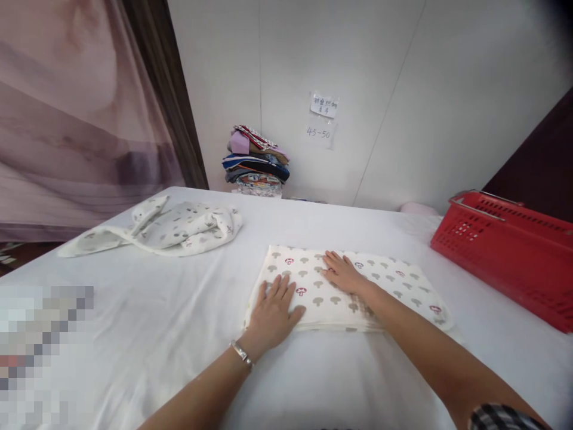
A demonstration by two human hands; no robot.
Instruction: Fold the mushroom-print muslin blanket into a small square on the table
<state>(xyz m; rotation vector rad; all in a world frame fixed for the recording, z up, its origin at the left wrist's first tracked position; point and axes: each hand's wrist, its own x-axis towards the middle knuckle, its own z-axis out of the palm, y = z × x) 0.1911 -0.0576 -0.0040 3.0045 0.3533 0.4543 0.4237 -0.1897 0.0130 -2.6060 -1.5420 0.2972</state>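
Note:
A white cloth printed with grey and red mushrooms lies folded into a flat rectangle in front of me. My left hand rests palm down on its left end, fingers spread, with a silver bracelet at the wrist. Nearer the middle of the far half, my right hand also lies flat on the cloth with its fingers stretched out. Neither hand grips anything. Farther left is a crumpled white cloth with small grey prints, touched by neither hand.
A red plastic basket with a metal handle stands at the right. The white-covered table reaches toward the wall, where folded fabrics are stacked beyond its far edge. Two paper notes hang on the wall. A pinkish curtain hangs at left.

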